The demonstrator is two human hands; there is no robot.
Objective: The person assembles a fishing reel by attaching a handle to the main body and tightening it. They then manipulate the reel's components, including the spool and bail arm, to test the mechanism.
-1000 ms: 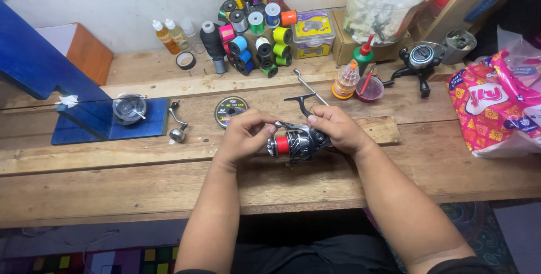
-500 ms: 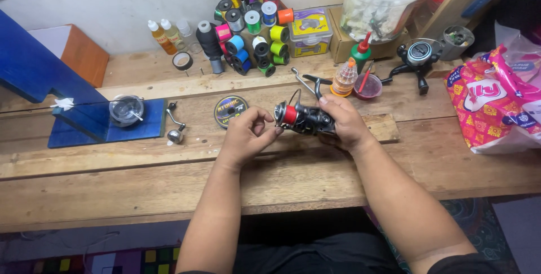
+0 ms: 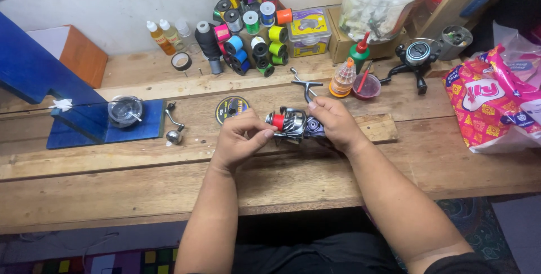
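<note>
Since half a second ago the black and silver spinning fishing reel with a red spool end point(image 3: 293, 123) has stayed between the two hands above the wooden workbench point(image 3: 112, 178), with the grip barely shifted. The right hand point(image 3: 332, 120) is closed around the body of the reel, fingers curled over its top, and the reel's thin metal crank handle point(image 3: 304, 87) sticks up just beyond those knuckles. The left hand point(image 3: 239, 141) meets the reel from the other side, its thumb and fingertips pinched at the red end, touching it. Just beyond the left hand a round flat spool of line with a dark yellow label point(image 3: 231, 108) lies on the bench. Further out to the left of that hand sit a loose silver reel handle with a round knob point(image 3: 173, 127) and a blue board carrying a clear round dish point(image 3: 125, 110). Beyond both hands, against the wall, stands a cluster of coloured thread spools point(image 3: 251, 29). Past the right hand are a small orange bottle with a red cap point(image 3: 342, 78), a second dark fishing reel point(image 3: 416, 58) and, far right, a pink printed plastic bag point(image 3: 490, 99).
</note>
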